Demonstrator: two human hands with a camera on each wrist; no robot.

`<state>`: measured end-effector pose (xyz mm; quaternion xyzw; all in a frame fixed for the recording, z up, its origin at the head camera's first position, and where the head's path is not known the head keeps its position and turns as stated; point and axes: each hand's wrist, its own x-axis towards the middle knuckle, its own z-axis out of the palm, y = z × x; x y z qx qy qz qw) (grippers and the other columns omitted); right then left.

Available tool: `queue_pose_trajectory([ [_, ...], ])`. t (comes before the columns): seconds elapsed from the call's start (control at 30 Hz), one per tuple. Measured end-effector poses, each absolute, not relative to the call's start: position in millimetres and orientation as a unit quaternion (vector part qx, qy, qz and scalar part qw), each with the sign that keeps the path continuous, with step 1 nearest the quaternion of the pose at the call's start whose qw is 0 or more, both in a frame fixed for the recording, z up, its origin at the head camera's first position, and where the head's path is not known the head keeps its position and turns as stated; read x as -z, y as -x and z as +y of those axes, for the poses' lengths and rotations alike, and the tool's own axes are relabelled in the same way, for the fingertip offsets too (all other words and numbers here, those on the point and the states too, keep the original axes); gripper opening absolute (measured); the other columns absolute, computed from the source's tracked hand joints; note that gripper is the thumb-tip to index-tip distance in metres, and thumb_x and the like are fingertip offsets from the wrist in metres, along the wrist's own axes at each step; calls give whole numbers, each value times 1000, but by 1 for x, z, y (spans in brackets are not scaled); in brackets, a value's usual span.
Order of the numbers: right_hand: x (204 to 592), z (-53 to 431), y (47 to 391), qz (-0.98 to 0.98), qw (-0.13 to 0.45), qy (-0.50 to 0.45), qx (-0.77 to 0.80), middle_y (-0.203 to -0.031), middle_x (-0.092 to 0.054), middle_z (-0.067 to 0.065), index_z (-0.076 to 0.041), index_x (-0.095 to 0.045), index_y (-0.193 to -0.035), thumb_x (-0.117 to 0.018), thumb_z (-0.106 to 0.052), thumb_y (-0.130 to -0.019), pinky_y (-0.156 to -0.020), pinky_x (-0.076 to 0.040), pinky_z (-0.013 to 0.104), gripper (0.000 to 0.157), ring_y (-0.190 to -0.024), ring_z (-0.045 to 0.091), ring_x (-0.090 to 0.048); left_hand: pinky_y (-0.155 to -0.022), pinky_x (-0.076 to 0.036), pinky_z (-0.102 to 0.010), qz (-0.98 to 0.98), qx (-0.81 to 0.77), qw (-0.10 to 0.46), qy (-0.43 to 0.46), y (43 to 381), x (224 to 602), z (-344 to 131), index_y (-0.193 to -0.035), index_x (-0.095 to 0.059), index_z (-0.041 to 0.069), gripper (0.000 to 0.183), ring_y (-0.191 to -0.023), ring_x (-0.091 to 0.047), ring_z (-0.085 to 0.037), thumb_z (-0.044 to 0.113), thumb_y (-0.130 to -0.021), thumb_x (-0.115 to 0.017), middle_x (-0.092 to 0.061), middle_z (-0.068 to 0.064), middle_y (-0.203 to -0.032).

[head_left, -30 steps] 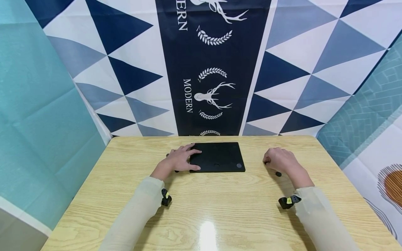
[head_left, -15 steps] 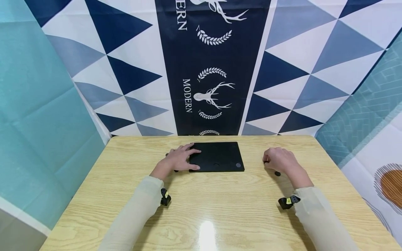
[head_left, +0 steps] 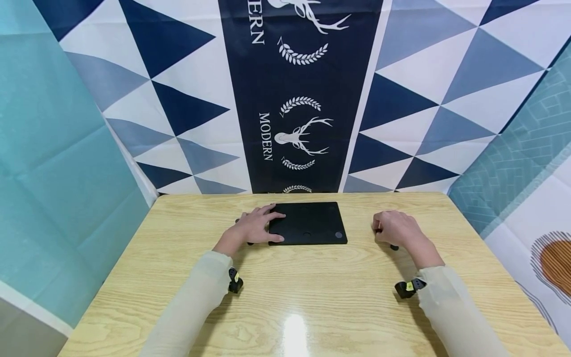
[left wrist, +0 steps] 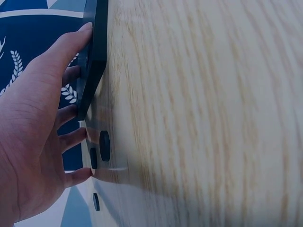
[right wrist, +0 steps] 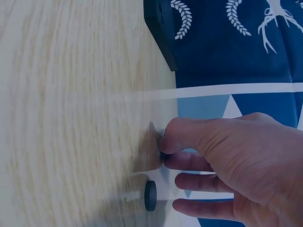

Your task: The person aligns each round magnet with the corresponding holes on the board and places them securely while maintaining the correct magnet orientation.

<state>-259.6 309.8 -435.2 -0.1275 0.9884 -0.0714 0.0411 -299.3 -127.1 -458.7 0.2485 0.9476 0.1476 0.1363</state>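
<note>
A flat black rectangular board (head_left: 312, 220) lies near the back of the table, with round marks on its face. My left hand (head_left: 255, 225) rests on its left end, fingers spread; in the left wrist view the thumb touches the board's edge (left wrist: 98, 66). Beneath and beside that hand lie small black discs, one of them thicker-looking (left wrist: 104, 145). Over to the right, my right hand (head_left: 397, 228) pinches a small black disc (right wrist: 164, 155) between thumb and index finger, close to the tabletop; the fingertips hide most of it. Another black disc (right wrist: 150, 195) lies beside the hand.
The light wood table (head_left: 285, 282) ends just behind the board, where a patterned cloth (head_left: 308, 99) hangs. Teal cloth (head_left: 67, 163) covers the left side. Each wrist carries a small black camera, such as the right one (head_left: 406, 288).
</note>
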Motion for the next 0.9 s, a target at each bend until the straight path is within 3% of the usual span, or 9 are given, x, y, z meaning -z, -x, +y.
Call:
queue_pose_trajectory([
  [0.9, 435, 306, 266, 986, 33, 144, 80, -88, -73, 0, -17, -75, -92, -75, -7, -90, -64, -42, 35, 10, -73, 18, -57, -134, -21, -83, 946, -148, 141, -252, 300, 459, -128, -173, -45, 38, 79, -177, -22, -45, 66, -104, -71, -16, -5, -193],
])
